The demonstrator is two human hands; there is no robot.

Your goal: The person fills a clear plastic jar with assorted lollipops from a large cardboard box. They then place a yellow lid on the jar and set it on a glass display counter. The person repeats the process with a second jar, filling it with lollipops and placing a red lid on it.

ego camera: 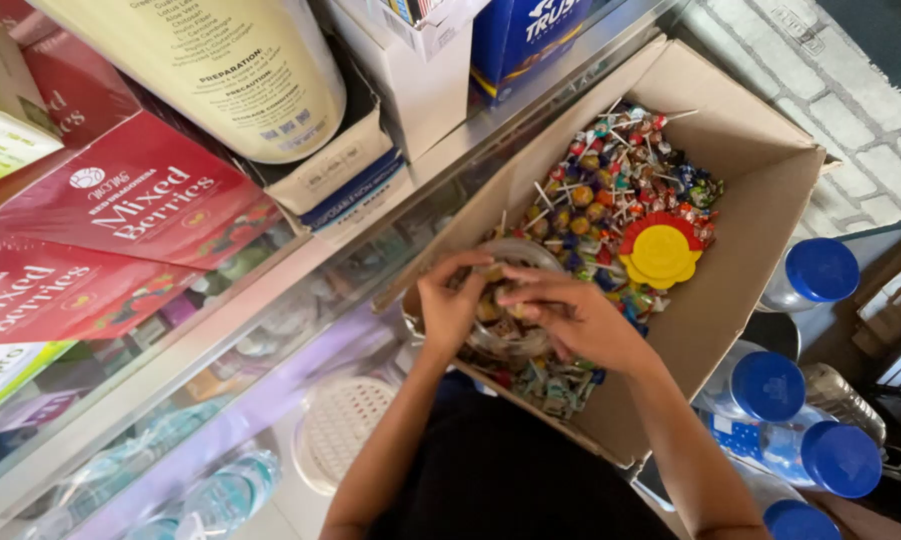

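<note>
Inside the open brown cardboard box [740, 150] full of wrapped lollipops [610, 190], a clear round plastic jar [510, 300] sits at the near end. The left hand [450, 305] grips its rim; the right hand [570, 315], fingers curled, rests over its mouth among candies.

Lollipops in a cardboard box [740, 150], with everything placed around that box.

Inside the box lies a heap of lollipops [610, 190], with a round disc [660, 252] on the heap toward the box's right wall. At the box's near end sits a clear jar [515, 300]; the left hand [450, 305] and right hand [570, 315] meet over the jar's mouth. Left of the box runs a shelf [270, 290] carrying cartons [120, 200]. Right of the box stand capped bottles [800, 275]. Below the box, on the lower level, lies a round perforated lid [340, 425].
</note>
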